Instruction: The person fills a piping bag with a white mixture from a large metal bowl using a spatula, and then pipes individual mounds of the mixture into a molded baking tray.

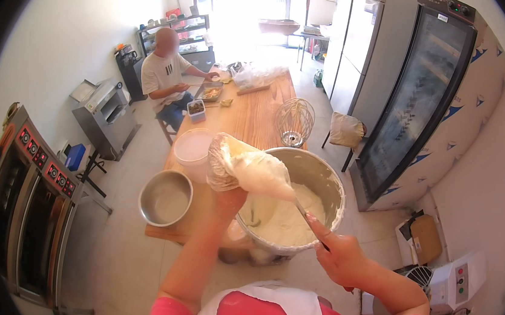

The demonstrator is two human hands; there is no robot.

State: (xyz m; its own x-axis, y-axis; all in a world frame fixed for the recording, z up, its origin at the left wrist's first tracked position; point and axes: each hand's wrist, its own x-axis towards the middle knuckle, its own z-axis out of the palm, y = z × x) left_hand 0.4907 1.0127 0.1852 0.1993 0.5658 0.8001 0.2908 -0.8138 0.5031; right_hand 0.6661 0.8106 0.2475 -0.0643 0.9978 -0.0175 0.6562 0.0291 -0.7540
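My left hand (229, 197) grips a clear plastic bag (222, 173) from below, its mouth spread over the fingers. In my right hand (344, 259) is the handle of a spatula (305, 215). Its blade is hidden under a thick lump of pale, sticky batter (262, 174) that reaches from the spatula to the bag's mouth. Both hands are raised over a large metal mixing bowl (341, 202), whose rim is smeared. More of the pale mixture (309, 208) lies inside the bowl. A curved metal piece (253, 221) pokes out of it at the left.
A wooden table (247, 116) bears a steel bowl (142, 201), a white lidded tub (194, 145) and a large wire whisk (295, 120). Another person (165, 71) sits at its left side by a tray (209, 91). An oven (28, 209) stands left, a glass-door cabinet (417, 105) right.
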